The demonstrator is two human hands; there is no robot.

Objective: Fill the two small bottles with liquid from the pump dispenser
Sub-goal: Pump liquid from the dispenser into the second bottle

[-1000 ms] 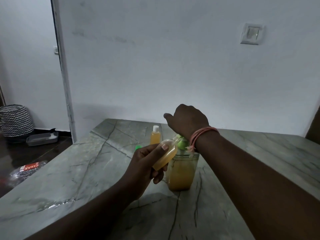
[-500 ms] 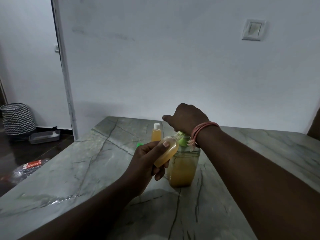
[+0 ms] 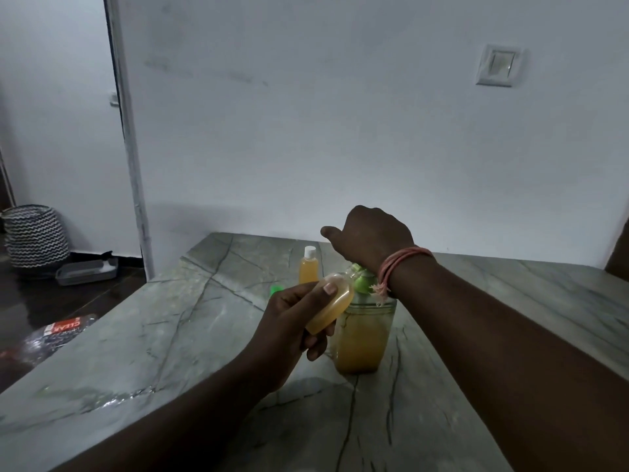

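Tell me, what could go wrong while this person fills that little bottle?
The left hand holds the small clear plastic bottle of orange liquid tilted at the green pump spout; its mouth is narrow, so liquid may miss and drip onto the grey marble table. The bottle looks nearly full, so another press could overflow it. The right hand pressing off-centre might tip the tall clear dispenser.

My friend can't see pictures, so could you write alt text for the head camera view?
A person's left hand tilts a small bottle of amber liquid against the green pump of a dispenser, on which the right hand rests. A second small bottle with a white cap stands behind on the grey marble table.
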